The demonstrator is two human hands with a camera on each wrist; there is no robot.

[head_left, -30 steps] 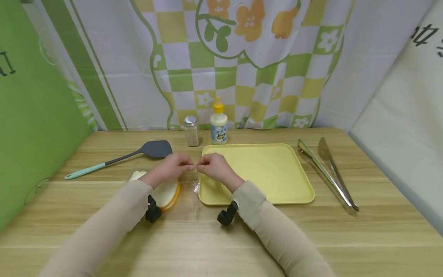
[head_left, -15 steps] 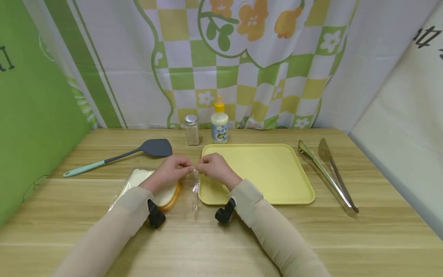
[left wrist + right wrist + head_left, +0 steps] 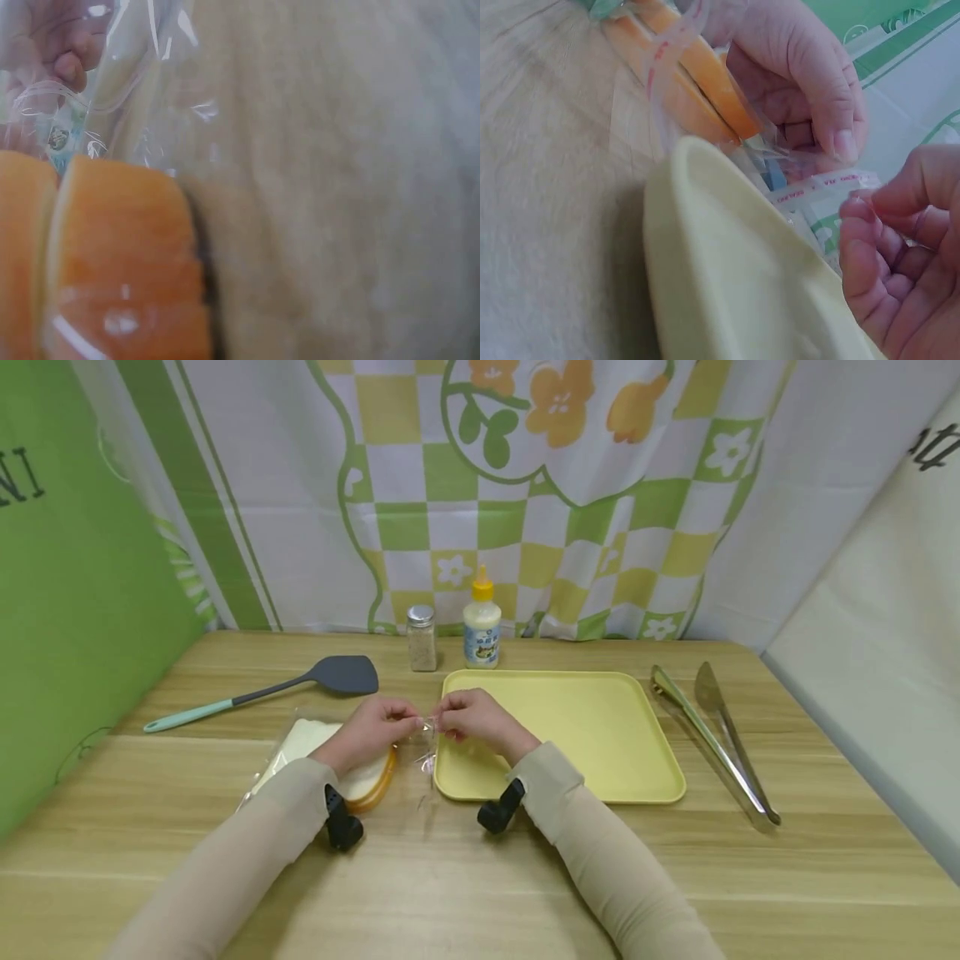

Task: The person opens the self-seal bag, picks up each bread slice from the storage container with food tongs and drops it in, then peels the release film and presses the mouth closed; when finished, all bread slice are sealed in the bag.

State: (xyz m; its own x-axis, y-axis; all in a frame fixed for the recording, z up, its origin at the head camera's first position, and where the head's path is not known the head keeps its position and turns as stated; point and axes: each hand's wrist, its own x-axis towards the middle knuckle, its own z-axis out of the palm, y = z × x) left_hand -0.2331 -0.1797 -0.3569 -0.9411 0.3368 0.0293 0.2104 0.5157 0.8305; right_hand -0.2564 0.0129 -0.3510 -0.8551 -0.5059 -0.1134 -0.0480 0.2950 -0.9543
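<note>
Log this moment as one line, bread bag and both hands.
left hand: pinches bag; right hand: pinches bag; bread: inside bag; tray: beside bread

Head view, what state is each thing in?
Clear bag, one end held; open or sealed unclear
Bread, sliced, inside the bag
Left hand, pinching the bag
Right hand, pinching the bag
Tray, lying flat
Squeeze bottle, upright, capped
Shaker, upright, lidded
Spatula, lying flat
Tongs, lying spread open

The left hand point(image 3: 372, 732) and its beige sleeve point(image 3: 255, 839) hide the middle of the white, orange-crusted bread slices point(image 3: 300, 740) beneath. Under the right hand point(image 3: 480, 720), part of the pale yellow rectangular tray point(image 3: 570, 735) is covered. Between the hands, red lettering point(image 3: 838, 181) on the clear plastic bag point(image 3: 804, 192) is too small to read whole.
</note>
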